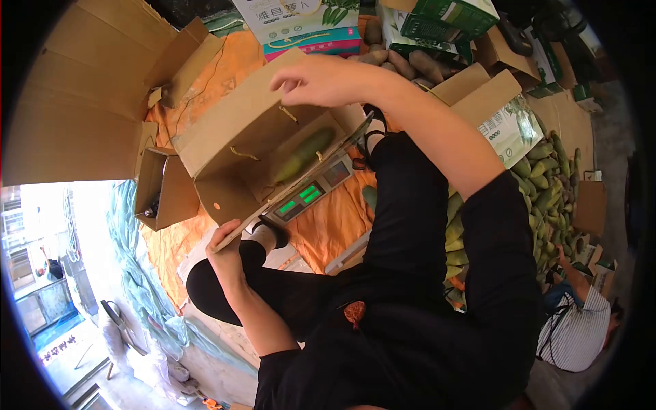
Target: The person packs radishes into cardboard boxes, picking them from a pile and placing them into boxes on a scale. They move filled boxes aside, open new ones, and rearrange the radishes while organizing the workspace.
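Note:
An opened cardboard box (225,164) with short rope handles sits tilted in front of me, and one long green radish (305,154) lies inside it. Under the box, a digital scale (301,203) shows lit green digits. My left hand (224,244) is closed on the near left edge of the box, thumb and fingers around the cardboard. Over the far right side of the box, my right hand (307,80) hangs by the raised flap with its fingers loosely bent and apart, and no object shows in it.
A big carton (82,102) and a small open box (167,188) stand at left. Green radishes (547,184) are heaped at right, reddish-brown roots (417,63) at the back. Printed boxes (301,20) stand behind. Orange sheeting (335,236) covers the floor. A person (574,328) is at far right.

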Tool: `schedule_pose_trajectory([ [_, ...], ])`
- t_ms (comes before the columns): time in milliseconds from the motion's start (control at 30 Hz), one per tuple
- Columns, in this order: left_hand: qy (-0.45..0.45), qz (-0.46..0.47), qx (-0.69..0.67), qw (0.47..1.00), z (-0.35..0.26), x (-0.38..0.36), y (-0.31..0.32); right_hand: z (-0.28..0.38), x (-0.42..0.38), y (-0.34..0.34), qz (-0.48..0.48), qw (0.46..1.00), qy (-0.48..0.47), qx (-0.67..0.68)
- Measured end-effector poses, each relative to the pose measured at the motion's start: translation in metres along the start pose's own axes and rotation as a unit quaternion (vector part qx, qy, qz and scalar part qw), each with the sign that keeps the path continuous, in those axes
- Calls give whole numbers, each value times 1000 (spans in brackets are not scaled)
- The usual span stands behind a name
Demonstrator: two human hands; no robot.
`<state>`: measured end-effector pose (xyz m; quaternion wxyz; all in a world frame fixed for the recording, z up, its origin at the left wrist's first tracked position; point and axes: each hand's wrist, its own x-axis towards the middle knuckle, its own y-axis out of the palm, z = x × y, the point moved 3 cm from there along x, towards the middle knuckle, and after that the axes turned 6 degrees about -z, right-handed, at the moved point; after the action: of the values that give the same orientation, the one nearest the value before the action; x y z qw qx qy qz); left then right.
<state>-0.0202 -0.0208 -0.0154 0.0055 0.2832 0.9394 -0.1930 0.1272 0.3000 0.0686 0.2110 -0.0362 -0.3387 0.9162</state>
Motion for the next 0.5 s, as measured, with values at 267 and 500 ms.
schedule_pose_trajectory([
  [267,18,97,48,994,-37,-17,-16,45,-127,-16,-190,961,56,193],
  [500,125,150,171,966,-116,41,-31,25,-175,120,-67,929,136,339],
])
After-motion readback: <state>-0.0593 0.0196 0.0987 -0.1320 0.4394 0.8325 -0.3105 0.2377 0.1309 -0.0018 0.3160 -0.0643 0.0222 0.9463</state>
